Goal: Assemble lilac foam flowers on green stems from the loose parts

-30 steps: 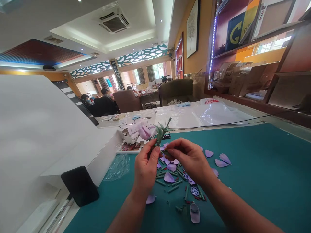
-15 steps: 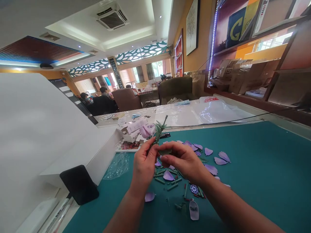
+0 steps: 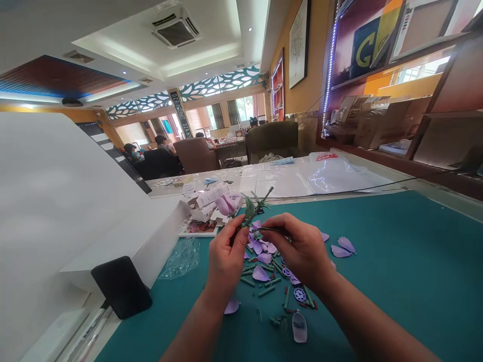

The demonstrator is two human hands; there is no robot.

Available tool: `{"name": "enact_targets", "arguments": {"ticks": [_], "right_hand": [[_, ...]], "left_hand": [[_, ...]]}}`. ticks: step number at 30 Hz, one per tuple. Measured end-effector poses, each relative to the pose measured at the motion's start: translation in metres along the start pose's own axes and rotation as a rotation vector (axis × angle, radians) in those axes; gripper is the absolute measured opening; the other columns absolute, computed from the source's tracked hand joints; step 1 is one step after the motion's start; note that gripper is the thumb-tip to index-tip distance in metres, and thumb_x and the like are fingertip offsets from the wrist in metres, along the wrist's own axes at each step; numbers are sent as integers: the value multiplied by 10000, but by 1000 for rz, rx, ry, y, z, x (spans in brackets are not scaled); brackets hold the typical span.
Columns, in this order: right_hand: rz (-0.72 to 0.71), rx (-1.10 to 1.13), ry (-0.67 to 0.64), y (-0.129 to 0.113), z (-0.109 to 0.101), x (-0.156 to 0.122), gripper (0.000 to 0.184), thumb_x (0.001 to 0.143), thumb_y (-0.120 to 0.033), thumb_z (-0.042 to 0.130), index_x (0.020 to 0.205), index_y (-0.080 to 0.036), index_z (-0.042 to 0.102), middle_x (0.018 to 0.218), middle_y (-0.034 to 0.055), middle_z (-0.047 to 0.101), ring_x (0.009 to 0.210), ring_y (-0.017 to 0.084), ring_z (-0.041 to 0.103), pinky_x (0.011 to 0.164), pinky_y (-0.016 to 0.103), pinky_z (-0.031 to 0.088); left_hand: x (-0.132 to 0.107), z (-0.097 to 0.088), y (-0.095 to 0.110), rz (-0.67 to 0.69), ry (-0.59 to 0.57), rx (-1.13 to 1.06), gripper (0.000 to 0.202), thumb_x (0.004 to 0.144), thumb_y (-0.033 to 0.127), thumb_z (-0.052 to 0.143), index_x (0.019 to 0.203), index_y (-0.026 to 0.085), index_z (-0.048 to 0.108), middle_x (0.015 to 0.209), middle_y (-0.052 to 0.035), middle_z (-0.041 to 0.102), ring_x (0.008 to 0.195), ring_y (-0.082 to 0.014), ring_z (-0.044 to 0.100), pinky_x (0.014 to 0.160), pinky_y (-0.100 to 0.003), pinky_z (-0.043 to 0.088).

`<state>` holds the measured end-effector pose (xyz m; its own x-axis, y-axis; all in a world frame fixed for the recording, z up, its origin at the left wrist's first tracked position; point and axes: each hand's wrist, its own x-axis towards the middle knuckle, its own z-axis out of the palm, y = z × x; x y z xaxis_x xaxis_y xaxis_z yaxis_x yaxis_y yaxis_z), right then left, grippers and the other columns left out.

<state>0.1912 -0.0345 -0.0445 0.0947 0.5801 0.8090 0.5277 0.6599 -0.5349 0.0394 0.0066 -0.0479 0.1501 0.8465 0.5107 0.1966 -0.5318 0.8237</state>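
Pinching a spiky green plastic stem (image 3: pixel 249 211) upright above the teal table (image 3: pixel 396 261), the left hand (image 3: pixel 226 256) curls closed; the right hand (image 3: pixel 298 246) pinches a thin green strip (image 3: pixel 273 230) reaching toward it, over scattered matte lilac petals (image 3: pixel 260 273).

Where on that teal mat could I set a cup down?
The teal mat has bare room right of the outermost lilac petals, and a smaller patch between the clear plastic bag and the left forearm. Crowded: under the left hand and right hand, among green stems.
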Motion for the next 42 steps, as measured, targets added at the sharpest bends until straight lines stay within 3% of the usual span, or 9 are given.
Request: {"name": "enact_targets", "arguments": {"ticks": [10, 17, 25, 29, 42], "right_hand": [[92, 59, 10, -2, 2, -2, 31, 845, -201, 592, 816, -209, 600, 680, -21, 671, 594, 116, 641, 549, 221, 478], [132, 70, 22, -1, 3, -2, 45, 847, -228, 588, 809, -213, 608, 675, -17, 680, 610, 124, 658, 562, 231, 488], [115, 40, 28, -3, 1, -1, 46, 832, -204, 599, 787, -210, 610, 662, -22, 679, 594, 120, 647, 546, 227, 478], [78, 16, 55, -4, 1, 0, 62, 825, -178, 596, 773, -210, 607, 662, -28, 674, 585, 111, 632, 543, 217, 468], [84, 57, 31, -3, 5, -3, 46, 838, -196, 601, 806, -219, 625, 694, -12, 683, 621, 133, 649, 569, 243, 492]], "left_hand": [[-3, 1, 0, 229, 3, 149, 316, 902, 298, 516, 1147, 147, 645, 963, -72, 714, 814, -171, 661, 702, -259, 526], [-3, 2, -1, 319, 8, 182, 286, 913, 264, 507, 1150, 165, 633, 983, -65, 715, 828, -164, 669, 711, -249, 528], [-3, 3, -3, 314, 16, 225, 278, 896, 244, 511, 1135, 155, 620, 862, -42, 701, 652, -123, 621, 582, -213, 492], [-4, 3, -6, 295, -13, 203, 337, 833, 263, 609, 1153, 157, 608, 771, -10, 663, 581, -103, 566, 542, -200, 473], [-3, 4, -6, 183, 29, 90, 284, 824, 297, 640, 1078, 172, 671, 903, -45, 735, 738, -165, 669, 630, -243, 533]]}}
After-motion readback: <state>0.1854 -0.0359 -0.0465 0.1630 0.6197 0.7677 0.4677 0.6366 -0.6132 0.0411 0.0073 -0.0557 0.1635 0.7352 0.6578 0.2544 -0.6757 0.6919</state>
